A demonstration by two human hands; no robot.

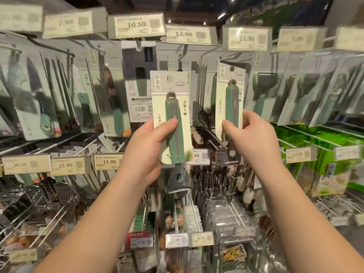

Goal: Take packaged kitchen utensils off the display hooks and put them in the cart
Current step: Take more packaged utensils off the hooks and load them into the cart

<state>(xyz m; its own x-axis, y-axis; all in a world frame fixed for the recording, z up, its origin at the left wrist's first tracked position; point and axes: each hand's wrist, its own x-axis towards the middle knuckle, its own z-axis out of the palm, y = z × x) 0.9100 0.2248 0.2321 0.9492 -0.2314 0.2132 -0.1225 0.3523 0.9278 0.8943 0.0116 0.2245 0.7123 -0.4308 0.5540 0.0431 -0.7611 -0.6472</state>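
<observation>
Both hands are up in front of a shop wall full of hanging kitchen tools. The left hand (pixel 146 146) grips a pale cream card pack with a green and grey handled peeler (pixel 173 131) on it, thumb pressed on the handle and the metal head sticking out below the card. The right hand (pixel 254 138) pinches the bottom of a second cream card pack with the same green and grey handle (pixel 230 99), holding it upright just in front of the other packs. It is hard to tell if this pack hangs on its hook or is free. Between the two packs sits a grey metal display hook (pixel 182 54) with more card packs behind it. White price tags (pixel 137 26) run in a row along the top, and more price tags (pixel 66 165) run along a lower rail. On the left hang packed knives with green handles (pixel 41 107), and below them shiny metal graters (pixel 63 192). On the right are bright green packs (pixel 323 160) on white wire hooks. The edges look blurry. No cart shows.
</observation>
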